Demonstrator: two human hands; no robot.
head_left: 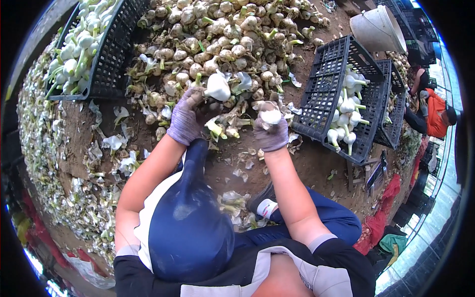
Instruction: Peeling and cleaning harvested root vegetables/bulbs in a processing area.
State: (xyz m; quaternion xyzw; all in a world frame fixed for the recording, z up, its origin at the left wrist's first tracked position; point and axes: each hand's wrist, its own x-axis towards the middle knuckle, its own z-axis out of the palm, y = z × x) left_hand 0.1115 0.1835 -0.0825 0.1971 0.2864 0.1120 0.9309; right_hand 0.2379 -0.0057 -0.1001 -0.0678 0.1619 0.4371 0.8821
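Note:
My left hand (187, 116), in a dirty purple-grey knit glove, grips a clean white garlic bulb (217, 88) that sticks out past the fingertips. A short distance to the right, my right hand (271, 132) wears a matching glove and has its fingers curled in. A pale whitish patch shows at those fingers; whether it is garlic skin or something else, I cannot make out. Just beyond both hands spreads a large heap of unpeeled garlic (213, 47) with brownish skins and cut stems.
A black crate (106, 64) full of white garlic stands at the left. Another black crate (316, 106), tilted, holds several white bulbs at the right. Behind it is a white bucket (378, 29). Peeled skins (114, 142) litter the soil. A person in orange (436, 116) sits far right.

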